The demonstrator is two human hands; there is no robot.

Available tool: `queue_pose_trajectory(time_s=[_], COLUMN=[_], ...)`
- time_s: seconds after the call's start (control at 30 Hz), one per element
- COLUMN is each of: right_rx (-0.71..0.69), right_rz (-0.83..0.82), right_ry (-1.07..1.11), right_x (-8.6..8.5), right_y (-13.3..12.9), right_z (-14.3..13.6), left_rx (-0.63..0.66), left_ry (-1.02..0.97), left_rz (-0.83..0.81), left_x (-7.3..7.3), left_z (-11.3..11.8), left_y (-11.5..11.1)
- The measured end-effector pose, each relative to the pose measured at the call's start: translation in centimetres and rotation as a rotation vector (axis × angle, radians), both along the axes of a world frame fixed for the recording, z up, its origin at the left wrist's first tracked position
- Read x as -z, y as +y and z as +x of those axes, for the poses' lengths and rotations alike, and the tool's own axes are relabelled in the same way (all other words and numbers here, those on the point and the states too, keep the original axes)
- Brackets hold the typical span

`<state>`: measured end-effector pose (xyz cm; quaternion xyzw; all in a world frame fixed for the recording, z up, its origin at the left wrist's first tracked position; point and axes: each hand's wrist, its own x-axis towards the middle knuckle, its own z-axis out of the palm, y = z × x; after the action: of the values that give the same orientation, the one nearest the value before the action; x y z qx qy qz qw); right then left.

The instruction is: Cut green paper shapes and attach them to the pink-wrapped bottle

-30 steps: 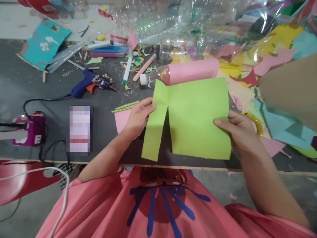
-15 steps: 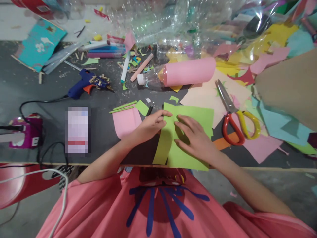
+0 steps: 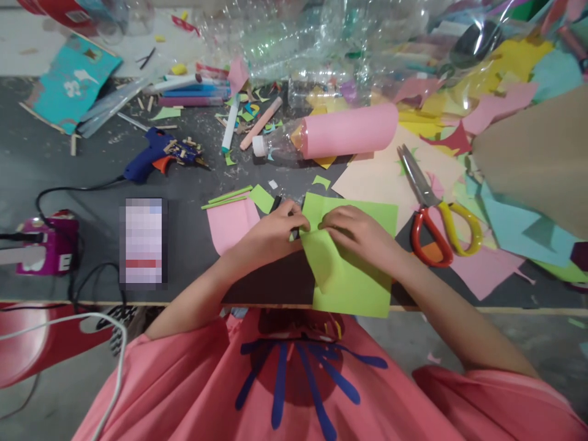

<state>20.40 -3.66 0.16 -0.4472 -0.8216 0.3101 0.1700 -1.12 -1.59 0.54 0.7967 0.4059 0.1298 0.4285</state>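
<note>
A narrow piece of green paper (image 3: 324,260) is pinched at its left edge by my left hand (image 3: 278,231), its lower part lifted and bent. My right hand (image 3: 361,236) has its fingers curled together on the same piece, just right of my left hand. Beneath lies a larger green sheet (image 3: 367,288), reaching the table's front edge. Beside my left wrist is a pink paper piece (image 3: 229,223) with thin green rolls (image 3: 229,196) along its top. A dark, thin object (image 3: 275,203) shows partly behind my left hand.
Scissors (image 3: 427,202) lie right of my right hand. Behind are a bottle wrapped in pink paper (image 3: 351,131) and markers (image 3: 261,122). A glue gun (image 3: 154,156), its cord and a phone (image 3: 144,242) are at left. Paper scraps (image 3: 528,226) cover the right side.
Both hands have drawn their fingers in around the narrow green piece. Its lower part has risen and swung right, off the table, over the larger sheet.
</note>
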Motion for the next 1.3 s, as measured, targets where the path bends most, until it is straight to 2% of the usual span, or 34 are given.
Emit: queue_pose_trajectory(time_s=[0.17, 0.33, 0.4, 0.57, 0.8, 0.9, 1.0, 1.07, 1.13, 1.2, 1.3], right_rx=[0.081, 0.341, 0.391, 0.414, 0.335, 0.341, 0.326, 0.319, 0.317, 0.317, 0.314], right_rz=[-0.184, -0.328, -0.380, -0.359, -0.341, -0.335, -0.322, -0.312, -0.313, -0.327, -0.345], right_ry=[0.109, 0.291, 0.375, 0.448, 0.528, 0.524, 0.456, 0.420, 0.389, 0.354, 0.321], right_x=[-0.1, 1.0, 1.2, 1.3, 1.3, 1.4, 1.4, 1.4, 1.4, 1.4, 1.4], right_y=[2.0, 2.2, 2.0, 1.7, 1.9, 2.0, 2.2, 2.2, 2.3, 2.4, 2.4], right_z=[-0.2, -0.2, -0.2, -0.3, -0.1, 0.1, 0.2, 0.2, 0.1, 0.1, 0.2], left_rx=[-0.126, -0.253, -0.277, -0.292, -0.294, -0.270, -0.211, -0.103, 0.066, 0.204, 0.233], left_ry=[0.037, 0.061, 0.065, 0.112, 0.257, 0.302, 0.355, 0.355, 0.298, 0.251, 0.299], left_rz=[0.062, -0.049, -0.069, -0.039, 0.006, 0.060, 0.295, 0.518, 0.672, 0.724, 0.738], left_x=[0.4, 0.5, 0.6, 1.1, 0.7, 0.7, 1.1, 1.3, 1.3, 1.1, 0.6], left_z=[0.6, 1.0, 1.0, 1.4, 2.1, 2.1, 1.8, 1.6, 1.5, 1.5, 1.6], left_y=[0.0, 0.4, 0.5, 0.6, 0.7, 0.5, 0.1, -0.1, -0.3, -0.6, -1.3])
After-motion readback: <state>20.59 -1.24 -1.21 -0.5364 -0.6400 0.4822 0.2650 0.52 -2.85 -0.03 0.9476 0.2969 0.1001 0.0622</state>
